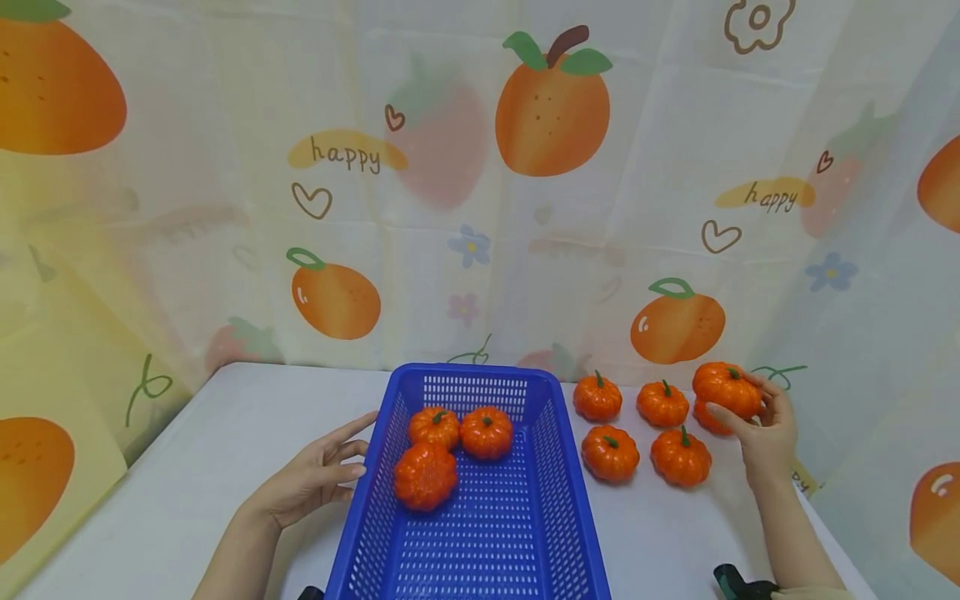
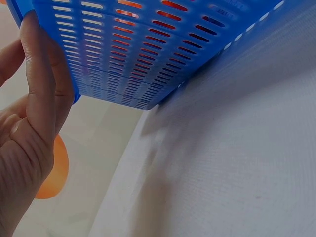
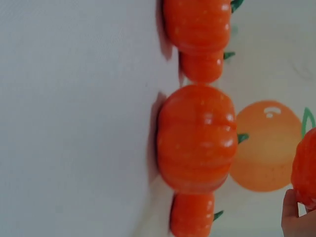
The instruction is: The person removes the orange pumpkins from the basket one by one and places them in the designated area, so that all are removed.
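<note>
Right fingers [image 1: 769,392] gripping pumpkin [image 1: 724,388], left fingers [image 1: 351,428] apart on basket edge [image 1: 350,533], near half [image 1: 487,542] bare

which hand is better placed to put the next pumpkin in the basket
Right, probably: the right hand holds a pumpkin, while the left hand is across the basket from the pumpkins on the table.

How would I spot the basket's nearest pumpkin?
Find the blue basket on the white table. Inside, three orange pumpkins cluster toward its far end. Yours is the closest pumpkin, the only one of the three with no stem showing.
</note>
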Demonstrator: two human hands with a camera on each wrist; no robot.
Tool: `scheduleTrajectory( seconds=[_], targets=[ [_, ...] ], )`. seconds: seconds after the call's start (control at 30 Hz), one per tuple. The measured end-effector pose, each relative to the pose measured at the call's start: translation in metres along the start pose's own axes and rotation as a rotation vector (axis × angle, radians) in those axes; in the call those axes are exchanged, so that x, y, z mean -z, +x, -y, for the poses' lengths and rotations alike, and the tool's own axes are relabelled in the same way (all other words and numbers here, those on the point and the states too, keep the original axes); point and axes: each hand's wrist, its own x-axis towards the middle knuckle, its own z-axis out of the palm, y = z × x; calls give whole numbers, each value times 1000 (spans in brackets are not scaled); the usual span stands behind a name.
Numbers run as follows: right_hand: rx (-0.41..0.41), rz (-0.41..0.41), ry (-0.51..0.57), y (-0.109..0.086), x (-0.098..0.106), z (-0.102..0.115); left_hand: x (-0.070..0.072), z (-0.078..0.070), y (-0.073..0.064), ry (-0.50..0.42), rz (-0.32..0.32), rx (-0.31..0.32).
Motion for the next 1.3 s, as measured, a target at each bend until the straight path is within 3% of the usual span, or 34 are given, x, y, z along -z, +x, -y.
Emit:
scheduleTrajectory(
  seconds=[0.23, 0.4, 0.73, 1.3],
  targets=[
    [-25, 0, -129, 8, 25, -14, 0, 1, 0, 3, 0, 1],
    [-126, 32, -155, 10, 38, -22, 2, 3, 0, 11, 0, -4],
    [-250, 59, -323, 13, 45, -35, 2, 3, 1, 9, -2, -2],
    [-363, 151, -413, 19, 61, -62, 1, 0, 1, 11, -7, 5]
  ],
)
